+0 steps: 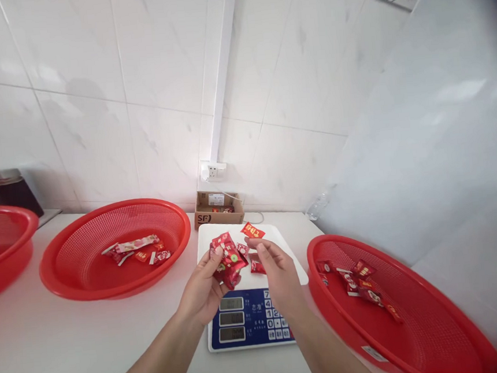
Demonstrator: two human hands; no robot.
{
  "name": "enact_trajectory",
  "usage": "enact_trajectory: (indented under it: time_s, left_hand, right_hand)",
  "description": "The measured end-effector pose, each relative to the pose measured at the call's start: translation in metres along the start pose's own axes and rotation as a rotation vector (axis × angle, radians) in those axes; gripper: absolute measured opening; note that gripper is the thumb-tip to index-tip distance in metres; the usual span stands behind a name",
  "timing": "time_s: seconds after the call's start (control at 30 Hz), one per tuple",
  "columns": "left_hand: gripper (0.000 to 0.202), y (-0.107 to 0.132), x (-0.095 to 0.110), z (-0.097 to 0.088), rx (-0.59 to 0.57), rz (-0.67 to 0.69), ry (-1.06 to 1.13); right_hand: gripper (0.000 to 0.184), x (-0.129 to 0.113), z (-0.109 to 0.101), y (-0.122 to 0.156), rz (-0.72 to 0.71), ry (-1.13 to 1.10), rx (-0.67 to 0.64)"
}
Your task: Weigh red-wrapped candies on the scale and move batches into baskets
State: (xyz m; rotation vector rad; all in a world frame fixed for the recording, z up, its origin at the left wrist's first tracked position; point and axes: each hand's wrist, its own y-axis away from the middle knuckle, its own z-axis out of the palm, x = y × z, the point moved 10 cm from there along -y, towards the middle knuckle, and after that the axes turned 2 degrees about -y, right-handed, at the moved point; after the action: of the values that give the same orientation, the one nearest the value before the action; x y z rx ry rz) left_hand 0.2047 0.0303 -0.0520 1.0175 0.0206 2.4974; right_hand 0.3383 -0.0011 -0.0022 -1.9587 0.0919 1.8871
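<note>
My left hand (203, 292) is closed round a bunch of red candy packets (226, 261), held just above the white pan of a digital scale (290, 264). My right hand (277, 271) pinches a single red packet (253, 230) at its fingertips, lifted over the pan beside the bunch. Another red packet (257, 267) lies on the pan between my hands. The scale's blue keypad panel (247, 320) faces me below my wrists.
A red mesh basket (83, 285) on the left holds a few packets (138, 249). Another red basket (435, 332) on the right holds several packets (361, 284). A third red basket (0, 231) sits far left. A small cardboard box (218, 209) stands by the tiled wall.
</note>
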Motion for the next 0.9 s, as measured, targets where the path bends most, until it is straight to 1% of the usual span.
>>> enact_trajectory:
  time_s: [0.07, 0.17, 0.23, 0.3, 0.37, 0.4, 0.47, 0.57, 0.6, 0.67, 0.73, 0.77, 0.83, 0.9]
  left_hand:
    - [0.013, -0.002, 0.009, -0.008, 0.064, 0.013, 0.049]
    - [0.011, -0.004, 0.025, -0.019, 0.127, 0.063, 0.108]
    - [0.012, -0.005, 0.032, -0.024, 0.142, 0.083, 0.118]
    - [0.011, -0.006, 0.033, -0.025, 0.142, 0.082, 0.108]
    - [0.01, -0.006, 0.031, -0.024, 0.124, 0.076, 0.078]
    - [0.01, -0.006, 0.031, -0.022, 0.106, 0.081, 0.05]
    - [0.014, -0.004, 0.03, -0.015, 0.057, 0.115, -0.044]
    - [0.028, 0.0, 0.028, -0.004, -0.008, 0.204, -0.274]
    - [0.029, 0.002, 0.028, -0.001, -0.019, 0.239, -0.355]
    - [0.029, 0.004, 0.025, 0.005, -0.04, 0.274, -0.47]
    - [0.029, 0.005, 0.017, 0.008, -0.065, 0.239, -0.478]
    - [0.031, 0.004, 0.012, 0.008, -0.08, 0.2, -0.449]
    - [0.034, 0.003, 0.005, 0.009, -0.105, 0.141, -0.387]
    - [0.032, 0.003, 0.005, 0.01, -0.109, 0.153, -0.384]
  right_hand:
    - [0.033, 0.007, -0.006, -0.006, 0.034, 0.075, -0.016]
    - [0.03, 0.021, 0.0, -0.009, 0.065, 0.325, -0.157]
    - [0.025, 0.032, 0.004, -0.008, 0.069, 0.434, -0.225]
    - [0.02, 0.039, 0.002, -0.007, 0.075, 0.477, -0.226]
    - [0.024, 0.041, -0.004, -0.007, 0.079, 0.521, -0.19]
    - [0.028, 0.04, -0.007, -0.007, 0.078, 0.522, -0.169]
    - [0.034, 0.031, -0.009, -0.006, 0.064, 0.451, -0.148]
    - [0.041, 0.011, 0.0, -0.001, 0.034, 0.275, -0.204]
    - [0.04, 0.005, 0.004, 0.001, 0.024, 0.251, -0.226]
    - [0.031, -0.004, 0.008, 0.005, -0.009, 0.273, -0.227]
    - [0.02, -0.008, 0.006, 0.006, -0.037, 0.315, -0.179]
    - [0.019, -0.008, 0.005, 0.006, -0.037, 0.319, -0.159]
    - [0.021, -0.002, 0.004, 0.007, 0.003, 0.287, -0.16]
    - [0.022, 0.005, 0.006, 0.009, 0.053, 0.258, -0.188]
